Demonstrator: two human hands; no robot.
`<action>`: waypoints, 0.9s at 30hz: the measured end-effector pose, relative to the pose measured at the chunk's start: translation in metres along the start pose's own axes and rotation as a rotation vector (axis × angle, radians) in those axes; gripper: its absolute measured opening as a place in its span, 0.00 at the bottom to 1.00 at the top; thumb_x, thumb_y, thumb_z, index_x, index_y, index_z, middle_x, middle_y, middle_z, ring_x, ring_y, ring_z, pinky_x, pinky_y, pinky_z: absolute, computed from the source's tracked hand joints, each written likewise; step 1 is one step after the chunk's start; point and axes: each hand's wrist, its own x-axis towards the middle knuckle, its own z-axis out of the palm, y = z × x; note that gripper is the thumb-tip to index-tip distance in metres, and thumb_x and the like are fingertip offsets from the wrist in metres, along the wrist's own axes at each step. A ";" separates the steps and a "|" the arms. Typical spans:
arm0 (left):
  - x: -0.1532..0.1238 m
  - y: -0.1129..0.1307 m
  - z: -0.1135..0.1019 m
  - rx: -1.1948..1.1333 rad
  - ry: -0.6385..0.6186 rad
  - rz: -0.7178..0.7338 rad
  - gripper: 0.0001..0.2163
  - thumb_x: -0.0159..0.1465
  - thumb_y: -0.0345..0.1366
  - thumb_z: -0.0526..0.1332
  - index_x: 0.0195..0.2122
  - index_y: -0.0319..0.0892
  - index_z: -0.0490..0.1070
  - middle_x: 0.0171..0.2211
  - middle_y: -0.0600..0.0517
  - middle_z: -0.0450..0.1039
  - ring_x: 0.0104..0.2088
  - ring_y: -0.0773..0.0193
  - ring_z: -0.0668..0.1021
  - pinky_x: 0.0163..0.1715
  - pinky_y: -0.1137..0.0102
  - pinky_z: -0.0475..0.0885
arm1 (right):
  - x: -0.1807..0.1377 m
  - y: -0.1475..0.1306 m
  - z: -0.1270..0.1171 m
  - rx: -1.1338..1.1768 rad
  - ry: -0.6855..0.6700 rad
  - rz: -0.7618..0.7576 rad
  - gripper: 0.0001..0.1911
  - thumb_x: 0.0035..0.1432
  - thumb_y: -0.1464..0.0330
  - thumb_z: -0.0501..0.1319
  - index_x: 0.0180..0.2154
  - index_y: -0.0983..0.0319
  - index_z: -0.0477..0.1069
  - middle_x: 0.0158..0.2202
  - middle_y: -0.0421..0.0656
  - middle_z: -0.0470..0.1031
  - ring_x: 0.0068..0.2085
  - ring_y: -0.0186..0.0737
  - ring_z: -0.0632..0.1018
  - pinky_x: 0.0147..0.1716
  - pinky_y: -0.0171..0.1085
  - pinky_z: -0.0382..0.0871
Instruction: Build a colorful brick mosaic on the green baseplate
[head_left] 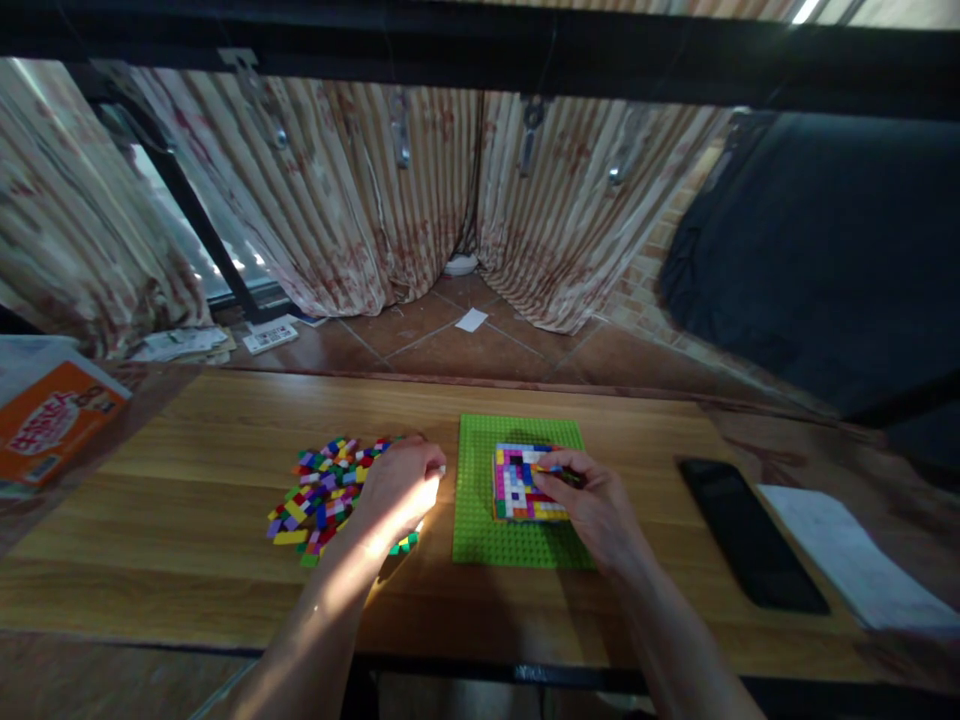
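Note:
My left hand is closed between the brick pile and the green baseplate, with a small white toy brick at its fingertips. Loose toy bricks of many colours lie heaped under and left of this hand, which hides part of the heap. On the green studded baseplate stands a low, multicoloured block of joined bricks. My right hand reaches over its right side, thumb and fingers pinched at its top. What they grip is too small to make out, and the hand covers the block's right edge.
The wooden table carries a black phone and a white sheet of paper at the right. A plastic box with an orange label is at far left. Curtains hang beyond, below a dark horizontal bar.

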 end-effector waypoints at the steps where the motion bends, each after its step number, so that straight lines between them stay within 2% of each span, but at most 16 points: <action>1: 0.000 0.001 0.000 -0.057 0.008 -0.009 0.08 0.58 0.31 0.56 0.30 0.42 0.76 0.31 0.48 0.77 0.33 0.60 0.76 0.34 0.69 0.65 | 0.000 0.001 0.000 -0.010 -0.001 -0.008 0.13 0.35 0.60 0.72 0.25 0.59 0.77 0.37 0.43 0.75 0.37 0.40 0.76 0.37 0.40 0.71; 5: 0.000 0.005 0.004 -0.431 0.062 -0.014 0.08 0.59 0.37 0.59 0.33 0.43 0.77 0.34 0.49 0.79 0.36 0.60 0.77 0.37 0.68 0.68 | -0.001 0.002 -0.004 -0.024 -0.013 -0.054 0.14 0.38 0.60 0.72 0.29 0.58 0.78 0.45 0.45 0.73 0.43 0.44 0.76 0.41 0.44 0.72; 7: -0.001 0.008 0.006 -0.621 0.050 0.001 0.08 0.59 0.39 0.60 0.33 0.43 0.77 0.34 0.50 0.79 0.36 0.61 0.77 0.38 0.69 0.68 | -0.003 0.000 -0.005 -0.041 0.008 -0.134 0.14 0.42 0.59 0.70 0.33 0.57 0.78 0.49 0.45 0.71 0.46 0.46 0.75 0.41 0.45 0.73; 11: -0.002 0.021 0.009 -0.933 -0.077 0.007 0.09 0.58 0.41 0.62 0.33 0.42 0.77 0.32 0.51 0.77 0.34 0.64 0.75 0.37 0.71 0.68 | -0.013 -0.011 -0.001 -0.203 0.077 -0.434 0.07 0.54 0.62 0.64 0.36 0.53 0.78 0.50 0.43 0.70 0.51 0.44 0.73 0.47 0.47 0.71; 15: -0.004 0.034 0.011 -1.227 -0.225 -0.043 0.09 0.57 0.41 0.64 0.32 0.40 0.76 0.31 0.53 0.75 0.32 0.67 0.73 0.36 0.72 0.67 | -0.026 -0.020 0.008 -0.342 -0.027 -0.602 0.09 0.59 0.66 0.61 0.41 0.49 0.77 0.51 0.42 0.69 0.51 0.42 0.72 0.49 0.45 0.71; 19: -0.004 0.042 0.013 -1.306 -0.261 -0.068 0.09 0.54 0.39 0.67 0.30 0.38 0.76 0.29 0.54 0.74 0.31 0.68 0.72 0.35 0.72 0.66 | -0.031 -0.022 0.014 -0.406 -0.068 -0.633 0.11 0.60 0.66 0.60 0.44 0.49 0.76 0.51 0.42 0.70 0.52 0.41 0.72 0.50 0.45 0.70; 27: -0.005 0.046 0.011 -1.279 -0.266 -0.032 0.09 0.53 0.39 0.67 0.29 0.39 0.76 0.27 0.54 0.74 0.29 0.67 0.72 0.33 0.71 0.65 | -0.032 -0.025 0.013 -0.375 -0.127 -0.556 0.10 0.61 0.64 0.59 0.43 0.49 0.77 0.48 0.42 0.74 0.50 0.43 0.74 0.49 0.44 0.70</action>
